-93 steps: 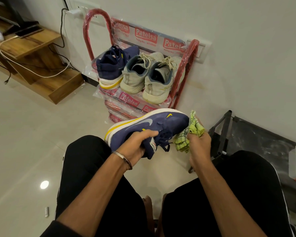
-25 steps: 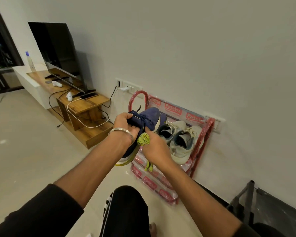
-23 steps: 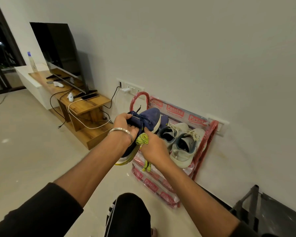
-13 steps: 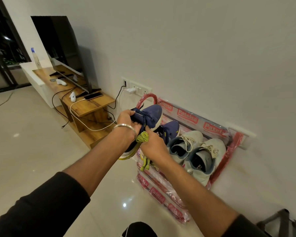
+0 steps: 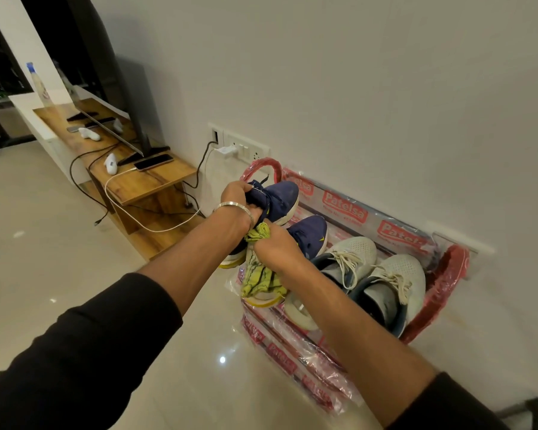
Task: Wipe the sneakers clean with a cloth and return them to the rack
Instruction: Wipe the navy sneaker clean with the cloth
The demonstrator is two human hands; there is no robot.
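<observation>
Pale glossy floor tiles [image 5: 75, 259] fill the left half of the frame, meeting a plain white wall [image 5: 385, 88] that runs across the top and right. At upper left a wooden TV surface [image 5: 143, 181] carries a dark television [image 5: 106, 72], a phone [image 5: 153, 162] on a white cable, and a spray bottle [image 5: 39, 85] at its far end.

Against the wall at centre right stands the red rack [image 5: 441, 290], still wrapped in printed plastic. Its top shelf holds a navy sneaker [image 5: 311, 237] and, to the right of that, a pair of pale grey sneakers [image 5: 385, 274] with cream laces.

The left hand [image 5: 239, 203] (a metal bangle [image 5: 233, 207] sits at its wrist) has its grip closed around the collar of a second navy sneaker [image 5: 280, 203], holding it toe toward the wall at the rack's left end, just left of its mate. Whether it touches the shelf cannot be told. The right hand [image 5: 274, 246], just below and touching the left, has its grip closed on a yellow-green cloth [image 5: 258, 277], which hangs down from the fist in front of the rack. Both forearms reach in from the bottom of the frame in black sleeves [image 5: 75, 352].
</observation>
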